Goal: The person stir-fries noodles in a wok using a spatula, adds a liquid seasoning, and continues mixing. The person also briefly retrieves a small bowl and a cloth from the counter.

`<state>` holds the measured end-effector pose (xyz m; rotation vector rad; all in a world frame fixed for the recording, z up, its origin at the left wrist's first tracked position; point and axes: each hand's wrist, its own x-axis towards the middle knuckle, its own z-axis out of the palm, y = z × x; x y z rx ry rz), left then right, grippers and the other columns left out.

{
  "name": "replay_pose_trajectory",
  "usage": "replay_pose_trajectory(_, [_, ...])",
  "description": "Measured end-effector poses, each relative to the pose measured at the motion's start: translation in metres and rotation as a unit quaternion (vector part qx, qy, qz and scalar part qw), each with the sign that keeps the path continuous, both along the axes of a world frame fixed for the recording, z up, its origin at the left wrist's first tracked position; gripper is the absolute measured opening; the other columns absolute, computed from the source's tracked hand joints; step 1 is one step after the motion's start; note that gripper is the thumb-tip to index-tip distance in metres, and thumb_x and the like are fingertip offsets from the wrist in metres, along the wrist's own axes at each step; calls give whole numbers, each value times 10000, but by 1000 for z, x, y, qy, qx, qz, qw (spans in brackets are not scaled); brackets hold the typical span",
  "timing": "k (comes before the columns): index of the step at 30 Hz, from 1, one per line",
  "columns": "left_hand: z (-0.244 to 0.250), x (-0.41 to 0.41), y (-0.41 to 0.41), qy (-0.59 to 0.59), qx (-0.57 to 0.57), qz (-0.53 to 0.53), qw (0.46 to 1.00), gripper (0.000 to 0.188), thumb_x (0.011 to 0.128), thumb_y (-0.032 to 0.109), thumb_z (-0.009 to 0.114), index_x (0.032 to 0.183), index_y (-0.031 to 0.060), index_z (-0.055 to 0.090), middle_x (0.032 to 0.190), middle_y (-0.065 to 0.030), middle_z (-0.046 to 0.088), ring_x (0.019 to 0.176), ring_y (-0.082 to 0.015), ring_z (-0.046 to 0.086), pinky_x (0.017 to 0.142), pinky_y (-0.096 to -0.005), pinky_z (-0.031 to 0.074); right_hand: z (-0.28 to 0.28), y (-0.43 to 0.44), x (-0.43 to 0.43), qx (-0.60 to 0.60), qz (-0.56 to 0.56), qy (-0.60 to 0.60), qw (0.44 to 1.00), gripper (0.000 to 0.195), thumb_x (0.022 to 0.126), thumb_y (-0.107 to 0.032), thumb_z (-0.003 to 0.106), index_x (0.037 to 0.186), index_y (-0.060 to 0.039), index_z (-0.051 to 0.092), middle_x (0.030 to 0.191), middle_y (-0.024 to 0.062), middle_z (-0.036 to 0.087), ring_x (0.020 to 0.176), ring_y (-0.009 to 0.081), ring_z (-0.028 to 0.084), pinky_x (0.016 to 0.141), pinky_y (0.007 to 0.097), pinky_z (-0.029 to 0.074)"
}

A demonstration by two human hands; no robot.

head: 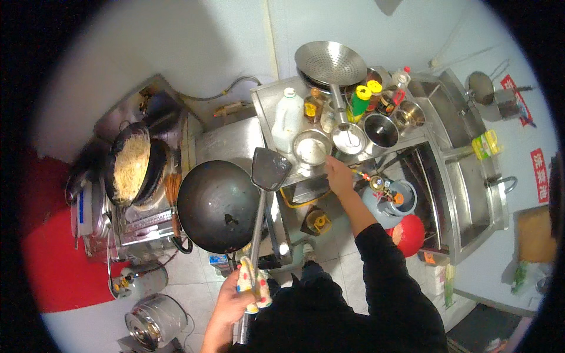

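Observation:
My left hand [234, 293] grips the long metal handle of a wok spatula [270, 170], together with a polka-dot cloth [263, 289]. The spatula's dark, wet-looking blade points away from me, at the right rim of a black wok [212, 207]. Inside the wok lies a small dark scrap, and its surface shines. My right hand [340, 176] reaches forward with curled fingers at the near right rim of a shallow metal bowl [311, 148]. Whether those fingers grip the rim is hidden. Right of the bowl sits a ladle [348, 139].
A large perforated strainer [331, 61] and several bottles, including a white jug [288, 119], crowd the steel counter. Noodles [131, 167] fill a pan at left. A bamboo brush [172, 189] stands beside the wok. Below my right arm are a gas cylinder [375, 205] and red bowl [410, 236].

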<state>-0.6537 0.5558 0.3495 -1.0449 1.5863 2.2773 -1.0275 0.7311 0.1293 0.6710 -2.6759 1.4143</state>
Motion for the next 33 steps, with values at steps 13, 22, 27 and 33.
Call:
replay_pose_trajectory(13, [7,-31,35,-41,-29,8,999,546,614,-68,567,1155,-39,504,979,-136,646,882,-244,648,824,-351,510,-1,-7,-22,-156,26,-202,967,251,929,-199,487,1013,-12,632,676,84,624,537,157,591,516,294,484])
replay_pose_trajectory(22, [-4,-46,38,-40,-6,11,999,569,627,-73,533,1192,-51,471,1033,-167,627,927,-285,642,851,-390,513,17,10,-43,-287,11,-396,872,229,889,-173,506,923,30,607,657,122,623,497,169,588,462,296,503])
replay_pose_trajectory(27, [-13,-45,33,-35,1,14,999,573,629,-70,538,1198,-53,469,1017,-170,632,906,-282,650,827,-381,524,18,18,-43,-358,-28,-431,828,255,886,-194,522,1004,18,602,712,118,631,528,160,587,497,275,511])
replay_pose_trajectory(33, [-21,-50,19,-32,19,22,999,541,617,-36,547,1157,-39,523,975,-143,647,836,-254,658,781,-348,536,45,28,-35,-372,-7,-396,840,264,921,-229,530,1011,7,607,706,112,632,522,168,594,499,288,514])
